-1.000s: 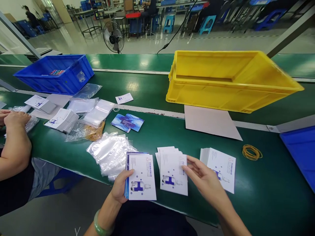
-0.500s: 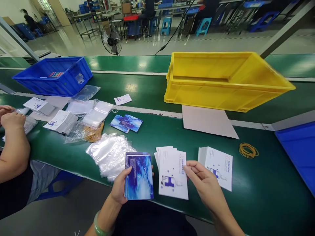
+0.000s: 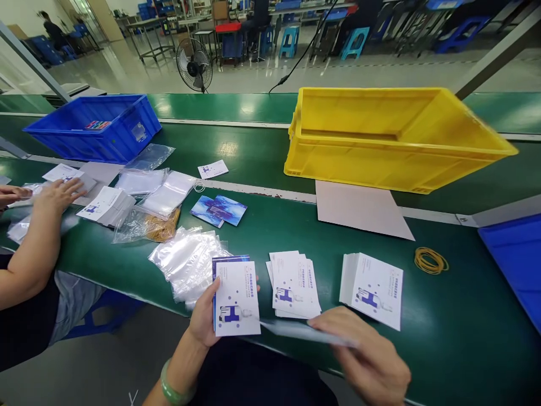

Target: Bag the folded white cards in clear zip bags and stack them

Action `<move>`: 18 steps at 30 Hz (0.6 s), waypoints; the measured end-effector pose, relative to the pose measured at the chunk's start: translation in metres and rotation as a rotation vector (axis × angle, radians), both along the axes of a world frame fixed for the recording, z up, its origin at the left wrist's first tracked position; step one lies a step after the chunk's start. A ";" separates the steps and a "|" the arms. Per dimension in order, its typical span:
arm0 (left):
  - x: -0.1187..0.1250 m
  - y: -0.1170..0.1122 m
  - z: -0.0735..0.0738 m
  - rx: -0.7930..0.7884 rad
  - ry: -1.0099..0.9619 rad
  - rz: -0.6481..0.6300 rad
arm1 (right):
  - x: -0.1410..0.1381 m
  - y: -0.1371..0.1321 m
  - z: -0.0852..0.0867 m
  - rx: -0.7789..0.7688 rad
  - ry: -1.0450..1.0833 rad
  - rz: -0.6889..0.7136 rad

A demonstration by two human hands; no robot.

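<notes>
My left hand (image 3: 203,319) is closed on a small stack of cards (image 3: 235,298) at the table's near edge; its top card is white with a blue print, and a blue edge shows behind it. My right hand (image 3: 368,361) pinches a single thin card (image 3: 304,332), seen almost edge-on and blurred, just right of that stack. On the green table above it lie a fanned pile of white cards (image 3: 293,285) and a second pile of white cards (image 3: 372,288) farther right. A heap of clear plastic bags (image 3: 188,262) lies left of my left hand.
A yellow crate (image 3: 397,138) and a grey sheet (image 3: 361,208) sit at the back, a blue crate (image 3: 95,127) at back left, a blue tray (image 3: 513,254) at right. Rubber bands (image 3: 431,260), blue cards (image 3: 218,210). A co-worker's arm (image 3: 40,237) works at left among more cards and bags.
The stack in my left hand showed a blue card on top; a white card now covers it. My right hand dropped toward me, holding a card. The co-worker's hand reached forward.
</notes>
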State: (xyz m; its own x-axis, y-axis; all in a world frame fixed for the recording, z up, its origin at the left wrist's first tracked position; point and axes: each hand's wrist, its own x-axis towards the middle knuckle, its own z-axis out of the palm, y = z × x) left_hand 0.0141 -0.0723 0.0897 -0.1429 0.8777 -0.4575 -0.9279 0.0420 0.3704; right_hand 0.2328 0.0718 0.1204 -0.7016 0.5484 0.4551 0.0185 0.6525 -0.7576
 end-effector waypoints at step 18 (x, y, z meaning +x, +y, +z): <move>0.013 0.008 0.002 0.003 -0.002 -0.041 | -0.009 0.000 -0.019 -0.856 -0.224 -0.151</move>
State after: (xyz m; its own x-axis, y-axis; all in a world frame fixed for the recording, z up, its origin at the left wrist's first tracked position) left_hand 0.0270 -0.0643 0.0920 -0.1055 0.8843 -0.4548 -0.9262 0.0792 0.3687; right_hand 0.2237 0.0722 0.1015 -0.6180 0.7305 -0.2907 0.2636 -0.1558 -0.9520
